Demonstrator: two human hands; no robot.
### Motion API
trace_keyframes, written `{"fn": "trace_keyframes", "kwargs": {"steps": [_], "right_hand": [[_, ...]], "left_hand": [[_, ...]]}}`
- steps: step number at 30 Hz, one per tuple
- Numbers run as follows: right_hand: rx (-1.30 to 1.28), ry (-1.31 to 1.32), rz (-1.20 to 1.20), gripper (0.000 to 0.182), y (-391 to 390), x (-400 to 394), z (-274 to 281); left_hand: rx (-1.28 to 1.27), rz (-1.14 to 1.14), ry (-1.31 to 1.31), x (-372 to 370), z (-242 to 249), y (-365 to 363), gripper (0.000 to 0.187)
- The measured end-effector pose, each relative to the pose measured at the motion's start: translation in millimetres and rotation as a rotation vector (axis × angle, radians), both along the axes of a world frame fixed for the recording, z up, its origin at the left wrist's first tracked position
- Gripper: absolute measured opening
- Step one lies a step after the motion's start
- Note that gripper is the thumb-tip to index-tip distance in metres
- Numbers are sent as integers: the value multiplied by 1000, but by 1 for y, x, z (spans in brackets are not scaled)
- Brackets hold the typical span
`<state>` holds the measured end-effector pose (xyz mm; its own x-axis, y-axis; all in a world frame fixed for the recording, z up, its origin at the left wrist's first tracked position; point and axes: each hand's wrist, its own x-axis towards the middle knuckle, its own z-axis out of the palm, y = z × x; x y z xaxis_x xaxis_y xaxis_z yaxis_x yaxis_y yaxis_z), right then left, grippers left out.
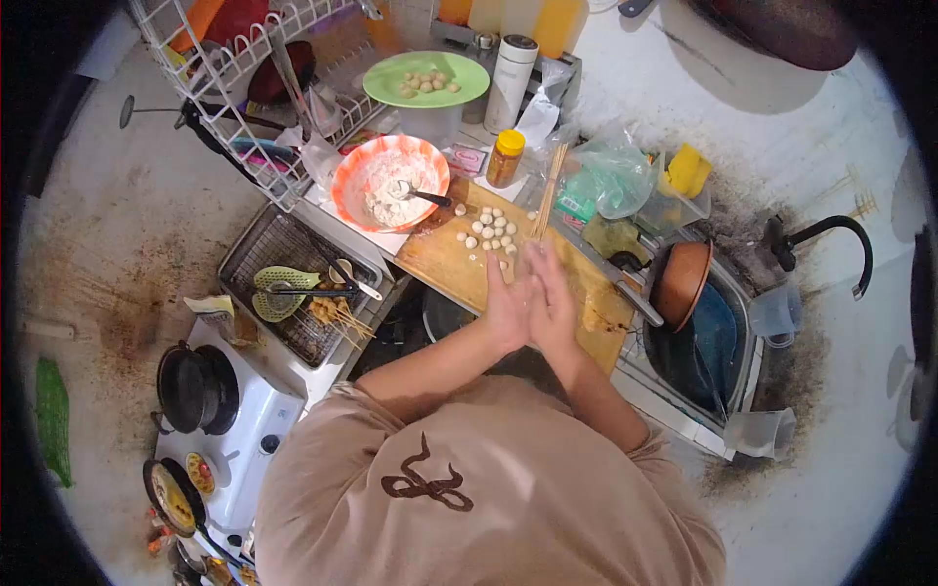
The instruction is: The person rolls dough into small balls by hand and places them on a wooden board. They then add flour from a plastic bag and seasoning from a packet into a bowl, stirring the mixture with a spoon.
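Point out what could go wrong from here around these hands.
The left hand could nudge the small white balls lying loose on the board, and they may roll. The spoon juts past the rim of the bowl and might get knocked. The green plate, apparently perched on a container, could tip if bumped.

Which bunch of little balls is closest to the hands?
The white bunch on the wooden board, right by the fingers of the left hand. The other bunch is farther away, up on the green plate.
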<state>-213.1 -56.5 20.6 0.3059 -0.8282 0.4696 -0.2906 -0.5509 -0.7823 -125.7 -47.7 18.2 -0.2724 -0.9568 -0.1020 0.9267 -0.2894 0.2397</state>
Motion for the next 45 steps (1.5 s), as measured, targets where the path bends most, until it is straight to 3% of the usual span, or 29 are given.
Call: {"fn": "trace_keyframes", "kwargs": {"steps": [2,5,6,9,15,18,21,24,27,33,36,39,42,45], "right_hand": [[299,-339,-10,54,-8,-1,-11],[-2,412,-58,55,-23,-25,-22],[143,583,-15,56,-27,-31,-29],[103,1100,-89,61,-5,-26,-12],[-90,1058,-185,71,-36,-26,-28],[20,882,-48,71,-34,-2,-25],[-41,941,40,71,-14,-3,-21],[-58,1087,-32,75,-7,-32,-30],[26,1046,-146,77,-24,-43,-17],[-157,1067,-19,73,-52,-3,-30],[-69,1067,122,74,-28,-1,-17],[4,1055,64,75,-12,-29,-19],[-98,1055,-132,75,-29,-54,-35],[-191,1039,-141,77,-52,-35,-39]], "left_hand": [[-29,135,-39,-2,2,-8,79],[-304,493,-433,13,4,-18,76],[-395,564,-429,22,4,-18,74],[-584,516,-534,62,14,-7,75],[-622,455,-602,92,2,15,75],[-600,394,-602,95,-10,22,75],[-616,343,-613,100,-15,26,75],[-605,315,-622,108,-18,30,76],[-580,279,-615,110,-21,35,77],[-583,237,-580,107,-23,36,79],[-587,239,-571,106,-25,35,79],[-596,240,-569,109,-23,34,80],[-594,243,-571,108,-25,37,80],[-595,232,-569,105,-25,39,81]]}}
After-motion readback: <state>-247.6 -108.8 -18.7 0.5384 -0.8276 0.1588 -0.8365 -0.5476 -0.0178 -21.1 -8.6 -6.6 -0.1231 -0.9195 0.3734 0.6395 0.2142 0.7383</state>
